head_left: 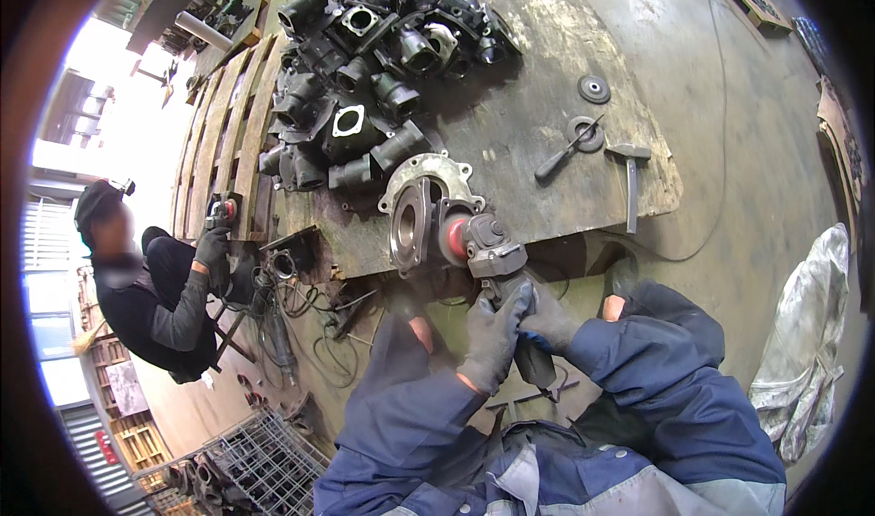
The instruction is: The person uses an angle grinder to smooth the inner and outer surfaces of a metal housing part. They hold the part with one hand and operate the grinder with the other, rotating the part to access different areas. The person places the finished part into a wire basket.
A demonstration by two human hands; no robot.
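Note:
Both of my hands, in grey gloves, grip an angle grinder [497, 256]. My left hand [492, 334] wraps the body from the front. My right hand [551, 320] holds it just behind. The grinder's red disc [453, 239] presses against a grey metal flanged casting [415, 211] standing at the front edge of a worn metal work plate [538, 106]. The grinder's rear and cable are hidden below my hands.
A heap of black cast housings [365, 69] fills the plate's far left. A hammer [631, 174], a wrench [565, 156] and spare discs [594, 88] lie to the right. A seated person [155, 297] at left holds another grinder [221, 213]. Cables, a wire basket [255, 461] and a grey sack [811, 334] lie on the floor.

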